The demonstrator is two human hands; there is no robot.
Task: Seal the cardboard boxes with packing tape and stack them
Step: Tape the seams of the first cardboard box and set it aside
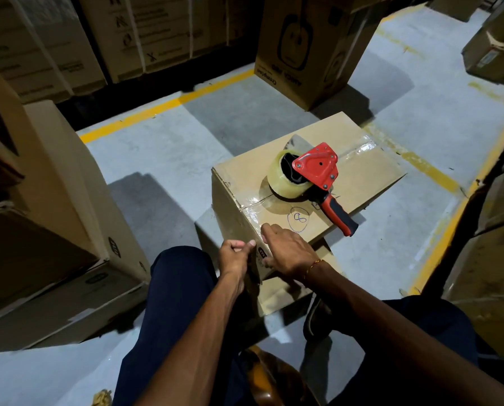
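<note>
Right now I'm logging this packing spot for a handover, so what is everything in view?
cardboard box: one, brown, on the floor in front of the person, clear tape along its top seam, a circled mark on top.
tape dispenser: one, red with a black and red handle and a clear roll, lying on the box top.
other cartons: several, brown, some printed, stacked at left, behind and at right.
floor lines: yellow, on the grey floor.
legs: two, in dark trousers, either side of the box.
left hand: fingers curled at the box's near corner.
right hand: on the same corner, a thin bracelet at the wrist.
</note>
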